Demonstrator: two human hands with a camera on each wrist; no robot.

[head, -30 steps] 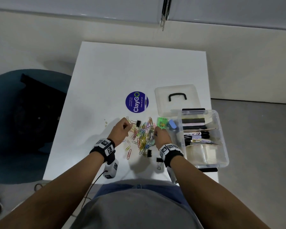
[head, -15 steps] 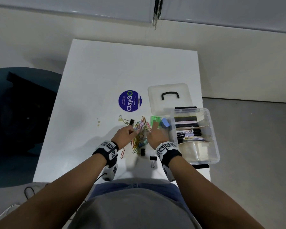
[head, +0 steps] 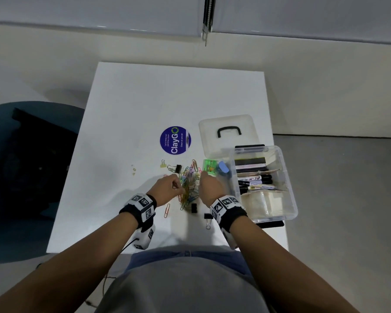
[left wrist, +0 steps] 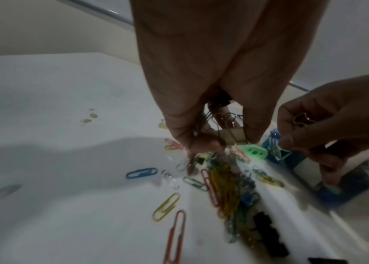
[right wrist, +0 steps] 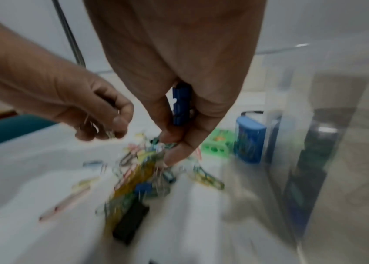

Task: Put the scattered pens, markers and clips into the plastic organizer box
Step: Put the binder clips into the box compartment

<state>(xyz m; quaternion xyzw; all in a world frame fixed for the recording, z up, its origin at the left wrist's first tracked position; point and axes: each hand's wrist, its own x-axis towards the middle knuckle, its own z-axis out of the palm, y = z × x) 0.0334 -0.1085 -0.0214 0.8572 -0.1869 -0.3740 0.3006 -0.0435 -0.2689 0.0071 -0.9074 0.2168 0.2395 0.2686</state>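
Gathering clips from the bench (head: 127, 114) for the organizer box (head: 289, 199).
My left hand (head: 167, 187) pinches a binder clip (left wrist: 233, 136); my right hand (head: 209, 186) grips blue clips (right wrist: 181, 107); I would fill both fists, then tip into the right-hand box.

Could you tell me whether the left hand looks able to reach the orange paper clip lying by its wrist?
Probably yes: the orange paper clip lies uncovered just beside the left hand, though its fingers already pinch a binder clip.

Colourful paper clips (head: 189, 188) heaped on table, markers (head: 255, 181) inside clear organizer box (head: 289, 177)
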